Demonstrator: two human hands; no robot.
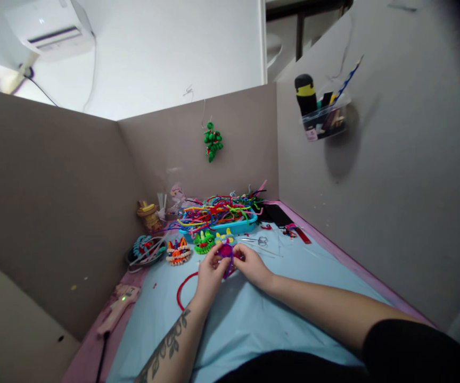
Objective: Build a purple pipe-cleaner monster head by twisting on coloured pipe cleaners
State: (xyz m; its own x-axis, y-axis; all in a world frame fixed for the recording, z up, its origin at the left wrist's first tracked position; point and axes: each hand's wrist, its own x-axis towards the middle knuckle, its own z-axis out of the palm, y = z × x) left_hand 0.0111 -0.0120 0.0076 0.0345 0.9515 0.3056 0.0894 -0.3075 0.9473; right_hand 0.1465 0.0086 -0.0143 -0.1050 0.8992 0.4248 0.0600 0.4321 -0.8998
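Between my two hands is a small purple and magenta piece of bent pipe cleaners (226, 251). My left hand (213, 264) pinches its left side, thumb and fingers pressed together. On the other side, my right hand (249, 261) grips it with closed fingertips. A red pipe cleaner (181, 290) curves out to the left below my left hand; where it joins is hidden. Just beyond my hands stand a green pipe-cleaner figure (204, 242), an orange and white one (178, 252) and a yellow and blue one (225, 238), partly covered by my fingers.
A blue tray (236, 227) heaped with colourful pipe cleaners stands at the back. Scissors (260, 241) lie to the right. At left are a dark bowl (146, 258) and a pink glue gun (117, 310). Grey partitions (230, 181) enclose the table.
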